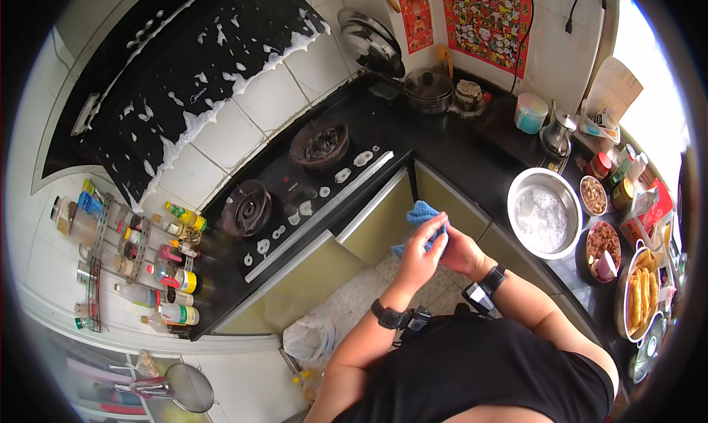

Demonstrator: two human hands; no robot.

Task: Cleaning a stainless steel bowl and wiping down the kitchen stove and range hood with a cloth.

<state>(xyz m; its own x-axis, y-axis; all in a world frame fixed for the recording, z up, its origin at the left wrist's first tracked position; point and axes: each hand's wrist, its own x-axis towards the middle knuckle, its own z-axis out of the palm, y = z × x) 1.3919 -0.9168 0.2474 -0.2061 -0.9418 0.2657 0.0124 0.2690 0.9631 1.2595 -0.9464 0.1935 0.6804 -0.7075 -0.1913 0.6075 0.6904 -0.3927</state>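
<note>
A blue cloth (421, 213) is bunched between my two hands, in front of my body and above the tiled floor. My left hand (418, 252) has its fingers closed around the cloth. Pressed against it from the other side, my right hand (463, 251) grips the same cloth, partly hidden behind the left fingers. To the right on the black counter stands a steel basin (545, 213) with sudsy water in it. Thick white foam clings to the black Midea range hood (188, 85) and its lower edge. Foam blobs also dot the front of the gas stove (301, 188).
Condiment bottles (180, 279) crowd the left end of the counter. A lidded glass pot (428, 91) sits in the back corner. Bowls of food (603, 251) and a dish of fried dough sticks (641, 301) line the right counter. A lined trash bin (310, 337) stands on the floor.
</note>
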